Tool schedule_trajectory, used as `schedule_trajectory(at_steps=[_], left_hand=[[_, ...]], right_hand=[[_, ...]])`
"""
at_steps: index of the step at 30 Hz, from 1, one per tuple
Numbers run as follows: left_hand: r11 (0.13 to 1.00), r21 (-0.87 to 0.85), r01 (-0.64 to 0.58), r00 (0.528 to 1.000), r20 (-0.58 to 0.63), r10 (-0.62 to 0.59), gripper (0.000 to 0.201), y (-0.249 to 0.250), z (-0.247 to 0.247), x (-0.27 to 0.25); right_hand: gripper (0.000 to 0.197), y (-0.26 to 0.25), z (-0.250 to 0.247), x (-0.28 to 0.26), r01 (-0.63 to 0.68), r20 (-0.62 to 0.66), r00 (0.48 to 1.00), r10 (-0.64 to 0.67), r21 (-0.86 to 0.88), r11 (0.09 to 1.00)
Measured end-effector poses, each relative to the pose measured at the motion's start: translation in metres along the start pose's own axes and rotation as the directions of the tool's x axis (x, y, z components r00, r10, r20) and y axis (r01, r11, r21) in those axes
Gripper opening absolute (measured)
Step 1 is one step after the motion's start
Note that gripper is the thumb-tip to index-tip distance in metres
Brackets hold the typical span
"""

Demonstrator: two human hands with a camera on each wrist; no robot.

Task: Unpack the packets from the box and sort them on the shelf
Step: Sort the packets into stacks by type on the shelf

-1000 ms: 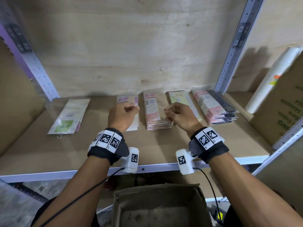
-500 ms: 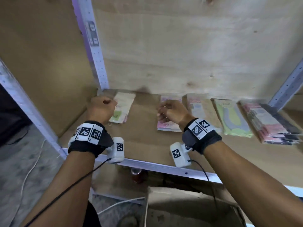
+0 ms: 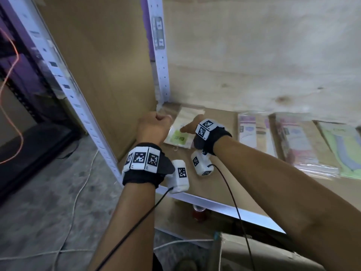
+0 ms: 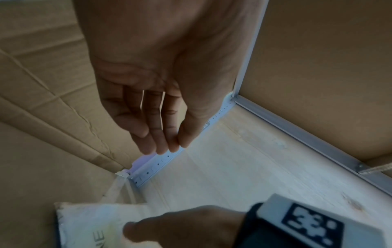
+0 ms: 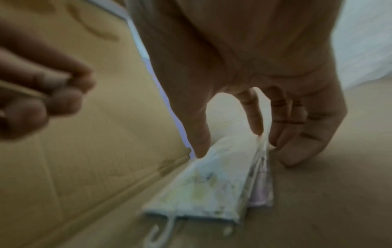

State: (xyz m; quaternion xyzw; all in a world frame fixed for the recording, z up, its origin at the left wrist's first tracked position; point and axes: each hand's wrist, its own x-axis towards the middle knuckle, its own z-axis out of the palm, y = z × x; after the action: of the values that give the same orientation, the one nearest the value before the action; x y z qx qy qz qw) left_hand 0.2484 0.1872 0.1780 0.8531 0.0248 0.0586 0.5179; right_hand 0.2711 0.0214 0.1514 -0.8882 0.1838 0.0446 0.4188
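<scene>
1. Your wristbands [image 3: 140,177] are black, carrying white tags [image 3: 139,157] with black pixel patterns.
2. The leftmost packet [image 3: 181,132] is whitish with a lime-green label.
3. Neighbouring packets [image 3: 293,141] to its right show pink and white.
</scene>
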Motion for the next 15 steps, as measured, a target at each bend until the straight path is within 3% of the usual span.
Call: schedule_trajectory(at_steps=[4, 7, 9, 10, 11, 13, 15], left_hand=[[0.999, -0.027, 0.038, 0.998, -0.041, -0.040, 0.027, 0.005, -0.003, 0.005], [0.998, -0.039, 0.041, 0.999, -0.022, -0.042, 0.029, 0.008, 0.000, 0.004], [0.998, -0.048, 0.049, 0.999, -0.005, -0.049, 0.031, 0.009, 0.001, 0.003], [0.998, -0.046, 0.051, 0.999, -0.007, -0.052, 0.031, 0.010, 0.001, 0.003], [0.998, -0.041, 0.049, 0.999, -0.011, -0.049, 0.031, 0.010, 0.000, 0.003], [0.999, -0.019, 0.032, 0.999, -0.011, -0.032, 0.029, 0.011, 0.000, 0.003], [1.000, 0.024, 0.007, 0.999, 0.034, -0.008, 0.024, 0.014, 0.002, 0.000]], right_hand=[[0.083, -0.002, 0.002, 0.002, 0.039, -0.040, 0.998, -0.049, -0.231, 0.972], [0.055, -0.003, -0.008, -0.001, 0.135, 0.062, 0.991, -0.121, -0.565, 0.814], [0.048, 0.000, -0.013, -0.002, 0.143, 0.093, 0.990, -0.109, -0.660, 0.737], [0.050, 0.004, -0.014, 0.000, 0.140, 0.087, 0.990, -0.110, -0.653, 0.744], [0.056, 0.008, -0.015, 0.003, 0.108, 0.049, 0.994, -0.098, -0.557, 0.823], [0.073, 0.014, -0.016, 0.006, 0.027, -0.015, 0.999, -0.031, -0.206, 0.978], [0.077, 0.021, -0.019, 0.001, 0.020, 0.004, 1.000, -0.021, 0.094, 0.995]])
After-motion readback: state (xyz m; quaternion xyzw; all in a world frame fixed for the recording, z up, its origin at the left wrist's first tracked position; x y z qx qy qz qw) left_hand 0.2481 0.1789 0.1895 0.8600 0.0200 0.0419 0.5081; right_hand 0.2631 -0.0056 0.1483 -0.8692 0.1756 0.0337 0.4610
